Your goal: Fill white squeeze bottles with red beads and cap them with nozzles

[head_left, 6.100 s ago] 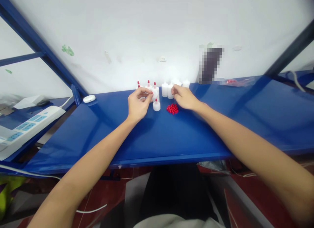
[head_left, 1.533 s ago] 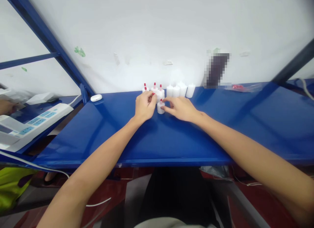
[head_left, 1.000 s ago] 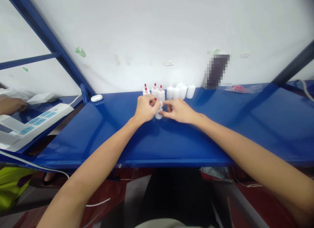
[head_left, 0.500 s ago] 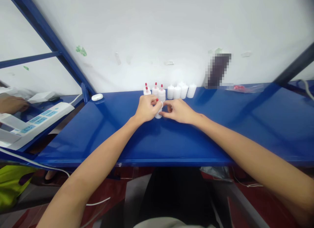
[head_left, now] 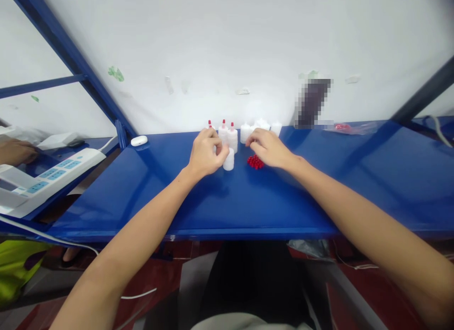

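Observation:
A small white bottle [head_left: 229, 160] stands upright on the blue table, with no red tip showing on it. My left hand [head_left: 206, 152] is curled at its left side, its thumb against the bottle's upper edge. Something white shows between those fingers, too small to identify. My right hand [head_left: 270, 148] hovers bent-fingered over a pile of small red caps [head_left: 255, 162], its fingers loosely apart with nothing visible in them. Behind my left hand stand several white bottles with red tips [head_left: 232, 137]. Several white pieces without red tips [head_left: 245, 134] are behind my right fingers.
A white earbud case [head_left: 139, 141] lies at the back left of the blue table [head_left: 170, 202]. A power strip [head_left: 53, 176] and another person's hand [head_left: 17, 151] are farther left. At the back right are a blurred dark object [head_left: 314, 103] and a clear bag with red contents [head_left: 343, 127].
My right hand has left the bottle and moved right and slightly up, uncovering the red pile. My left hand has shifted slightly left, and the red tip above the front bottle no longer shows.

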{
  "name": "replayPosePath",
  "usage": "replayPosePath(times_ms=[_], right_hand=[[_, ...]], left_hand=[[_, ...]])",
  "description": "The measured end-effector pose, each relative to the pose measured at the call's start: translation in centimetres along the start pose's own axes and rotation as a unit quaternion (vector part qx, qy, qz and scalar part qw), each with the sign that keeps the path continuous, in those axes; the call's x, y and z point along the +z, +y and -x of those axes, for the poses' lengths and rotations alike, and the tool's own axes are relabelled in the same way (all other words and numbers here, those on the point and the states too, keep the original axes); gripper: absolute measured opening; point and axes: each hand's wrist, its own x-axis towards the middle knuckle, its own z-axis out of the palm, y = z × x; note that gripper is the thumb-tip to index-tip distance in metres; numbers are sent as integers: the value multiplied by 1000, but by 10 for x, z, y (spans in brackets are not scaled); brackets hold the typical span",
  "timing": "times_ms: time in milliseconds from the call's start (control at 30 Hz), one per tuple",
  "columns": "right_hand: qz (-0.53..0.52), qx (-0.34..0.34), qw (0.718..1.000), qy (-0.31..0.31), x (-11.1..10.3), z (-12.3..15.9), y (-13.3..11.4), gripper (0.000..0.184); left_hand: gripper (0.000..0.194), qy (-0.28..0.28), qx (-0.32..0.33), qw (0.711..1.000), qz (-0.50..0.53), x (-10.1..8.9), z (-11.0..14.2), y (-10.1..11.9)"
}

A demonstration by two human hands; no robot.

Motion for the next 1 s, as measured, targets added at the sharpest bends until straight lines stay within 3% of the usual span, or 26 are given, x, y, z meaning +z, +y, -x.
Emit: replayPosePath(times_ms=[100, 167, 267, 367, 533, 600, 733, 1000], right_hand=[[10, 26, 999, 38, 3, -1, 18, 27], [20, 26, 999, 41, 5, -2, 28, 35], [29, 13, 999, 43, 8, -2, 32, 44], [35, -18, 997, 61, 6, -3, 27, 38], [18, -43, 995, 92, -3, -3, 14, 38], [9, -43, 993, 105, -5, -2, 11, 41], [-8, -16, 996, 92, -7, 1, 10, 49], [-66, 70, 990, 99, -4, 4, 4, 51]], left_hand=[[31, 53, 37, 998, 8, -6, 0, 2], [32, 49, 86, 995, 13, -9, 1, 9], [35, -24, 149, 989, 3, -13, 3, 27], [39, -109, 178, 978, -19, -11, 7, 46], [41, -302, 109, 947, -12, -4, 13, 58], [40, -348, 81, 934, -12, -1, 15, 54], [37, -363, 33, 931, -16, 5, 18, 41], [25, -332, -47, 941, -45, 15, 19, 24]])
